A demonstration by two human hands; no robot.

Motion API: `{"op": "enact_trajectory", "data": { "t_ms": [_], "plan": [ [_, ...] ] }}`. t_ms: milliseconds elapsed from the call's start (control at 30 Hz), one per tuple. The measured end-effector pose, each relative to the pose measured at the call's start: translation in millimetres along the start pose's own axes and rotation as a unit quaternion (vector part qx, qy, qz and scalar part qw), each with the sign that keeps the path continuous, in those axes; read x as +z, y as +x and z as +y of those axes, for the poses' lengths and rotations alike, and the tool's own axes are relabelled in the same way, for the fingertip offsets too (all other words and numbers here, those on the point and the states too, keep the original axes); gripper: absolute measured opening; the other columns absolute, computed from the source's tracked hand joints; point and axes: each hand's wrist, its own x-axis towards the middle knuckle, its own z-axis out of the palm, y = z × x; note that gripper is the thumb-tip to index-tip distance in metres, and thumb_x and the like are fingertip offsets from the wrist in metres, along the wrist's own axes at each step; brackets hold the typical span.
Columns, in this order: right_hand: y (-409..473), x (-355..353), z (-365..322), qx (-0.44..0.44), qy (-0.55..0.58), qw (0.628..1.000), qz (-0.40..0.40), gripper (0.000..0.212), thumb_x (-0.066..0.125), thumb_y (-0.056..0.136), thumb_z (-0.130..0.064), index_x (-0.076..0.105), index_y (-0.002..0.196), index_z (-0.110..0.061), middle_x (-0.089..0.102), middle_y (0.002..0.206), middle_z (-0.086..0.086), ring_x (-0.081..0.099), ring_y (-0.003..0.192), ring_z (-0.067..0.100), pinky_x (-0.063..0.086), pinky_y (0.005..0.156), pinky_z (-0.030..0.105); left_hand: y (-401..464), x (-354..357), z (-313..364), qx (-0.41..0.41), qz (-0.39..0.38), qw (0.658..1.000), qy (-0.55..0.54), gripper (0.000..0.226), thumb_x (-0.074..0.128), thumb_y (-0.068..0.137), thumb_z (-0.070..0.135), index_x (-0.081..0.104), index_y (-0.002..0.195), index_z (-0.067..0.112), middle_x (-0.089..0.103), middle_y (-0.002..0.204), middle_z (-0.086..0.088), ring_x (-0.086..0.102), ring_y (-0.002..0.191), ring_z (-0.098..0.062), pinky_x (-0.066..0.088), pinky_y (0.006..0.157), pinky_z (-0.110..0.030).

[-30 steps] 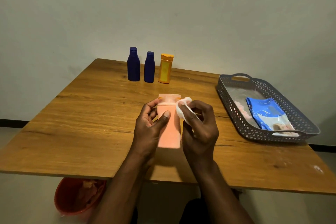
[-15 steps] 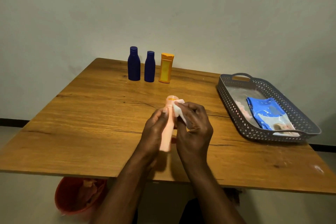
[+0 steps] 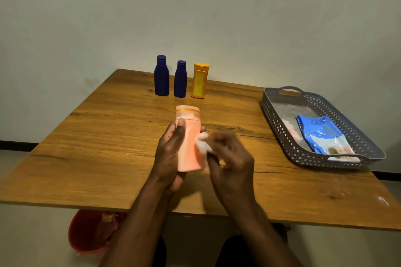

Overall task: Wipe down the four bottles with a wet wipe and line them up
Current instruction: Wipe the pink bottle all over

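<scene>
the fingers of the left hand were wrapped around a pale peach plastic bottle with an orange band below its cap, the thumb lying up its front face and the other fingertips just showing past its right edge. the bottle was held roughly upright above the middle of the wooden table, cap end pointing away from the person. the right hand, somewhat blurred, had its fingers pinched closed on a crumpled white wet wipe, which was pressed against the right side of the peach bottle. farther out, near the table's far edge by the pale wall, three other bottles stood upright in a row, close together but not touching: a taller dark blue plastic bottle on the left, a shorter dark blue plastic bottle in the middle, and a flat orange bottle with a yellow label on the right. on the table's right side sat a grey perforated plastic tray with handles, and inside it lay a blue and white pack of wipes on some clear plastic. below the near-left table edge, an orange-red bin with something crumpled inside showed on the floor.
</scene>
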Motion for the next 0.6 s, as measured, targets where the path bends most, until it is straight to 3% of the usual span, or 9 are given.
{"op": "enact_trajectory", "data": {
  "t_ms": [67, 200, 400, 500, 600],
  "plan": [
    [23, -1, 2, 0.024, -0.015, 0.998, 0.047, 0.030, 0.070, 0.078, 0.005, 0.069, 0.106, -0.004, 0.063, 0.107, 0.011, 0.058, 0.100, 0.011, 0.050, 0.080, 0.010, -2, 3, -2, 0.004, -0.022, 0.999, 0.030, 0.051, 0.050, 0.083, 0.043, 0.051, 0.126, 0.017, 0.069, 0.102, -0.011, 0.068, 0.084, -0.023, 0.058, 0.063, -0.037],
    [42, 5, 6, 0.071, 0.023, 0.996, 0.044, 0.025, 0.071, 0.083, -0.004, 0.071, 0.108, -0.005, 0.067, 0.108, 0.007, 0.064, 0.098, 0.011, 0.057, 0.075, 0.021, -5, 8, 0, 0.023, -0.013, 0.998, 0.050, 0.041, 0.047, 0.081, 0.046, 0.056, 0.115, 0.024, 0.072, 0.093, -0.005, 0.070, 0.081, -0.019, 0.058, 0.067, -0.036],
    [9, 7, -9, 0.132, 0.156, 0.978, 0.026, 0.027, 0.064, 0.086, 0.004, 0.071, 0.110, -0.007, 0.071, 0.105, 0.001, 0.065, 0.100, 0.005, 0.055, 0.077, 0.020, -2, 8, 5, 0.056, 0.091, 0.994, 0.020, 0.041, 0.047, 0.085, 0.048, 0.055, 0.115, 0.020, 0.069, 0.100, -0.011, 0.069, 0.088, -0.024, 0.057, 0.072, -0.041],
    [-3, 4, -14, 0.170, 0.169, 0.970, 0.040, 0.030, 0.061, 0.087, 0.005, 0.070, 0.112, -0.009, 0.070, 0.107, -0.002, 0.065, 0.103, 0.004, 0.054, 0.081, 0.019, 0, 11, 0, 0.036, 0.145, 0.989, -0.017, 0.037, 0.050, 0.088, 0.048, 0.055, 0.111, 0.019, 0.068, 0.103, -0.017, 0.067, 0.095, -0.033, 0.055, 0.083, -0.050],
    [-11, 9, -21, 0.205, 0.154, 0.963, 0.078, 0.031, 0.060, 0.087, 0.006, 0.071, 0.111, -0.010, 0.071, 0.102, -0.002, 0.066, 0.098, 0.006, 0.055, 0.078, 0.021, 7, 13, -5, 0.008, 0.213, 0.975, -0.058, 0.033, 0.050, 0.094, 0.046, 0.057, 0.109, 0.017, 0.068, 0.095, -0.011, 0.066, 0.090, -0.029, 0.054, 0.081, -0.049]
  ]
}}
